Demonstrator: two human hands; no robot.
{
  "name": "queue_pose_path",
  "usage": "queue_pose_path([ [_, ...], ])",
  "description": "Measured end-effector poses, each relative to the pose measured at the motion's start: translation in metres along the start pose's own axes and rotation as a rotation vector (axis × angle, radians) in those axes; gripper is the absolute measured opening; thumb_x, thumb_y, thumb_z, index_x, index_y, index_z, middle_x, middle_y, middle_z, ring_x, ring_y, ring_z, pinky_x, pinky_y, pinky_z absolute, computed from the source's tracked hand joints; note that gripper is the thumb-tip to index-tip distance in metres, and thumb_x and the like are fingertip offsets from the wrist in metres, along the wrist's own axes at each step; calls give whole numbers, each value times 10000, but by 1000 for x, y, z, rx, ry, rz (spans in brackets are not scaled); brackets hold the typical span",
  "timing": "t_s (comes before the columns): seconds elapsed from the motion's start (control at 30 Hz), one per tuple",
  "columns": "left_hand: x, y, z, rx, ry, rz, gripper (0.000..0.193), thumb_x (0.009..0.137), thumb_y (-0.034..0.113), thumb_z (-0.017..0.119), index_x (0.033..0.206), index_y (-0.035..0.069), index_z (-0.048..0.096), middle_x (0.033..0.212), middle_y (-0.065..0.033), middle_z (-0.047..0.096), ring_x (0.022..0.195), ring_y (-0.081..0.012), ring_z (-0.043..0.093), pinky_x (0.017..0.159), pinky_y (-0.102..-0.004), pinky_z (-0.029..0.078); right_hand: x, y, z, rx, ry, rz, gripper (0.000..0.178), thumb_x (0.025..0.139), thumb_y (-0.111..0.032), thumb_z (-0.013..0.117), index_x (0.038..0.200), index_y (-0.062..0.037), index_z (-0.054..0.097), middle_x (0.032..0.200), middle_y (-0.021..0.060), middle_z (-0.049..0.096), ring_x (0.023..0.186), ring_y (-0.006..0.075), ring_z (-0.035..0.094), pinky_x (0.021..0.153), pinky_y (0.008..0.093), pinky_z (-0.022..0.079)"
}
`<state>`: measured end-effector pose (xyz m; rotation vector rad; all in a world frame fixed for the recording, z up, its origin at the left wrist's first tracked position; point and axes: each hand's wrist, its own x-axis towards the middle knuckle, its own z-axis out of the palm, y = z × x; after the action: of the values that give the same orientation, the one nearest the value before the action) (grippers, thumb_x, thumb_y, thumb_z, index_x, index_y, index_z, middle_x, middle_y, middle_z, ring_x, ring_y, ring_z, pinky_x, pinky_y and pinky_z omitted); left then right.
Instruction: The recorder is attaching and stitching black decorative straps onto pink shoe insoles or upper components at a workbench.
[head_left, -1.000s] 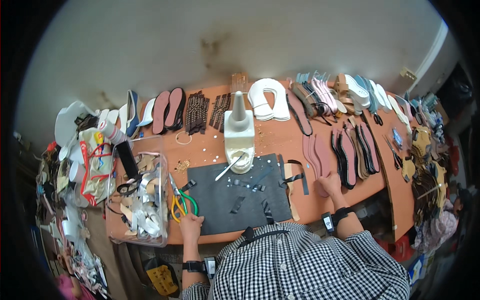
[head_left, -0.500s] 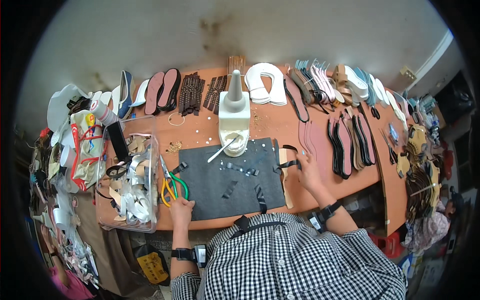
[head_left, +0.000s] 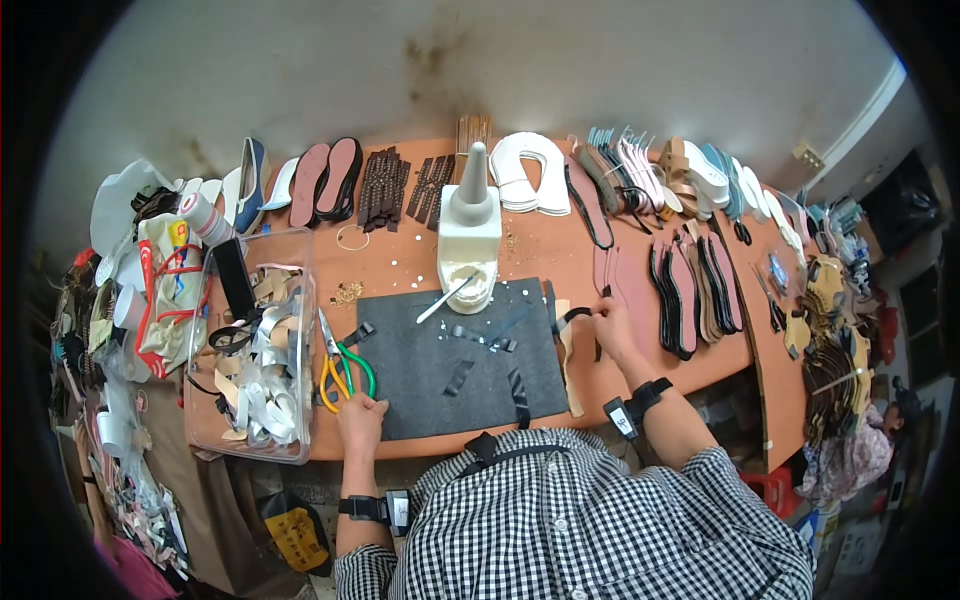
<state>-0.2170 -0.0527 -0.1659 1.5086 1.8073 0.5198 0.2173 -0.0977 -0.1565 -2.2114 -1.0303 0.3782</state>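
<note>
My right hand (head_left: 614,326) is closed in a pinch on a black strap (head_left: 572,317), to the right of a dark grey mat (head_left: 420,385). The strap curves leftward over the mat's right edge and a beige strip (head_left: 570,370). My left hand (head_left: 361,417) rests with curled fingers at the table's front edge, by the handle ends of a tool with orange and green handles (head_left: 346,378). What its fingers hold, if anything, is hidden. Several black strap pieces (head_left: 459,378) lie on the mat. A white glue pot with a cone top (head_left: 470,230) stands behind them, a white stick (head_left: 446,299) across its opening.
A clear plastic bin (head_left: 300,400) of scraps stands left. Pink-topped black insoles (head_left: 678,290) line the right, with pink pieces (head_left: 622,280) beside them. Brown woven straps (head_left: 382,188), white U-shaped pieces (head_left: 530,172) and shoe parts fill the back. Part of another person (head_left: 140,570) shows lower left.
My right hand's fingers have drawn together on the black strap, which now bends in a curve. My left hand stays by the handles. The whole view has shifted slightly.
</note>
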Motion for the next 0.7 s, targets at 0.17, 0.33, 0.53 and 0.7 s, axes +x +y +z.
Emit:
queue_pose_path([
  [0.17, 2, -3, 2, -32, 19, 58, 188, 678, 94, 696, 601, -5, 556, 520, -80, 567, 492, -147, 560, 490, -291, 437, 7, -19, 30, -228, -39, -267, 169, 691, -135, 600, 782, 8, 599, 709, 170, 609, 700, 254, 613, 626, 331, 477],
  [0.33, 2, -11, 4, -45, 5, 23, 204, 681, 157, 704, 638, -3, 585, 568, -134, 585, 564, -256, 597, 561, -362, 457, -3, -55, 41, -432, -246, -156, 267, 693, -118, 563, 839, 106, 558, 820, 305, 585, 810, 415, 591, 727, 444, 482],
  [0.53, 1, -9, 2, -27, -5, 32, 216, 687, 176, 702, 641, 2, 581, 565, -133, 582, 562, -263, 593, 558, -365, 454, 11, -29, 51, -430, -151, -211, 218, 673, -121, 572, 793, 61, 575, 781, 272, 594, 736, 406, 597, 656, 453, 477],
  [0.7, -5, 0, -3, 59, -126, 21, 212, 683, 194, 703, 705, 13, 594, 638, -151, 601, 632, -299, 601, 599, -376, 461, 9, -22, 24, -340, -68, -223, 126, 685, -57, 591, 754, 49, 587, 790, 268, 599, 779, 397, 593, 706, 438, 471],
])
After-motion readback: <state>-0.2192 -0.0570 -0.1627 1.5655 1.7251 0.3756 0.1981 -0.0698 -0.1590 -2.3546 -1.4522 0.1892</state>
